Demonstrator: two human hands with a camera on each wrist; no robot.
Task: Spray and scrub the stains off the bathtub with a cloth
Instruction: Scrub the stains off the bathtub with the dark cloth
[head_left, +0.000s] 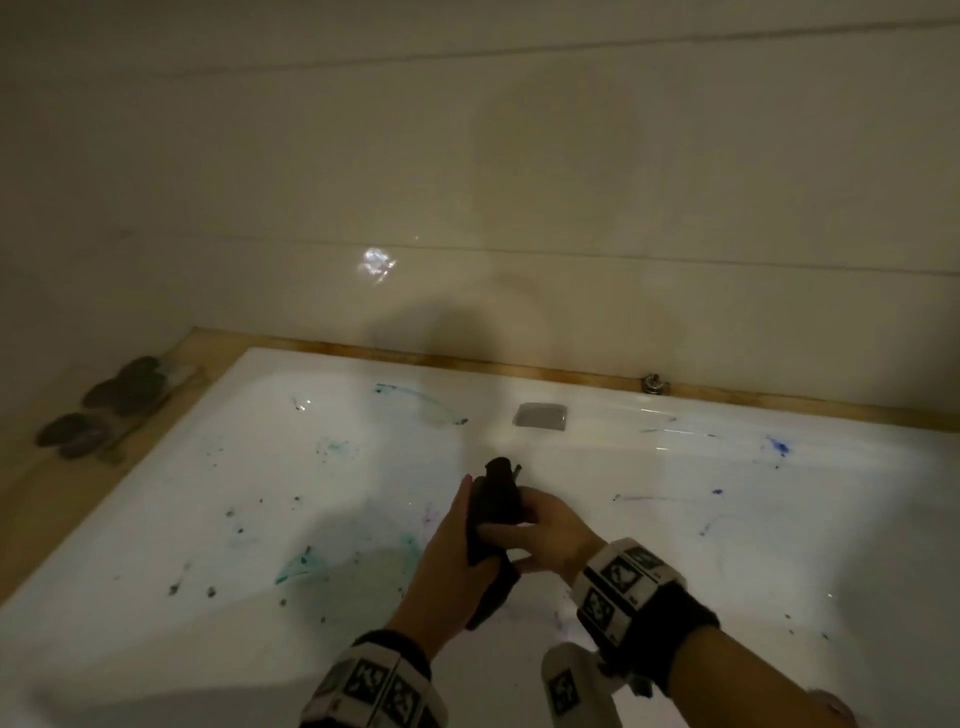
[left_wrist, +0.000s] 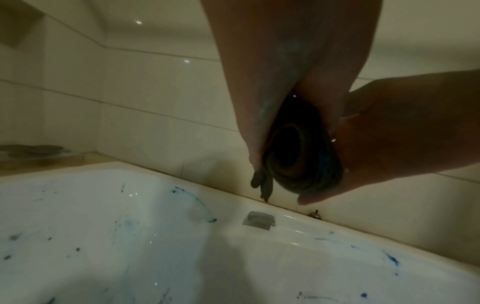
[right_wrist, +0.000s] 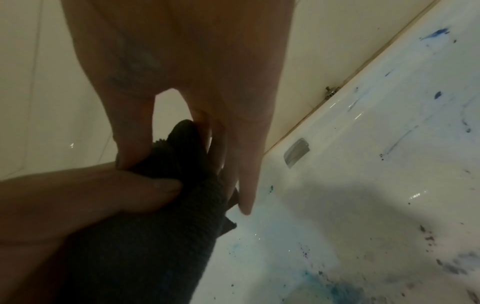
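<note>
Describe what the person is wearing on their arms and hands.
Both hands, left hand and right hand, are bare, no gloves. Each wrist carries a black band ringed with white blocks printed with black square marker patterns. No sleeves show.

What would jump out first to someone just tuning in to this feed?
The white bathtub, spattered with teal and blue stains, such as the teal smear on its floor at lower left and the blue blotch on the far right wall. At centre, held above the tub, the left hand and right hand both grip a dark cloth, bunched between them.
</note>
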